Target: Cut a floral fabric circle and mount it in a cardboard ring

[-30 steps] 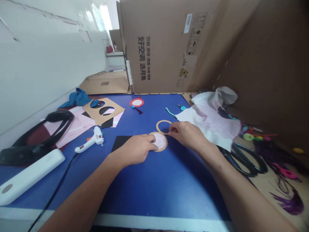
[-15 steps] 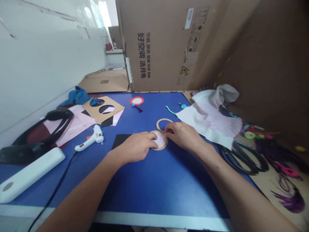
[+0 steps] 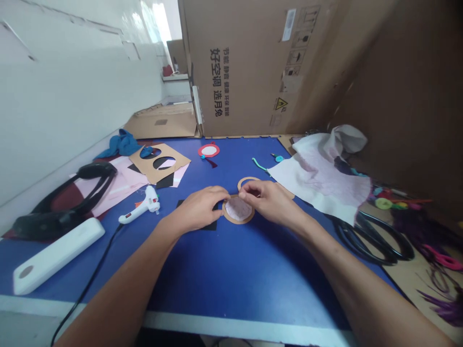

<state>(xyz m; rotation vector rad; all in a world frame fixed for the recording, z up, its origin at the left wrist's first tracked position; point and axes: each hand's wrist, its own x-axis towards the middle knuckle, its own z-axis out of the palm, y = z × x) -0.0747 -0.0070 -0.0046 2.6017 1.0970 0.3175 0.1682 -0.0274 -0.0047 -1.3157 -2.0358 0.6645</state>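
A cardboard ring (image 3: 238, 222) with a pale, faintly patterned round centre (image 3: 238, 209) lies on the blue table between my hands. My left hand (image 3: 198, 208) grips its left rim, thumb and fingertips closed at the edge. From the upper right, my right hand (image 3: 269, 198) pinches at the rim with thumb and forefinger. Just behind it is a second, open cardboard ring (image 3: 240, 184), partly covered by my right hand. Beneath my left hand lies black card (image 3: 210, 226), mostly hidden.
On the left are a white glue gun (image 3: 141, 207) with a cord, a long white case (image 3: 60, 255) and cardboard with round holes (image 3: 144, 166). A red-rimmed disc (image 3: 209, 150) lies farther back. White cloth (image 3: 321, 168) and black handles (image 3: 379, 241) lie right; a large carton (image 3: 253, 72) stands behind.
My left hand has drawn back from the disc's face to its left rim, uncovering more of the centre. My right fingertips have moved slightly left along the upper rim. The view has shifted a little.
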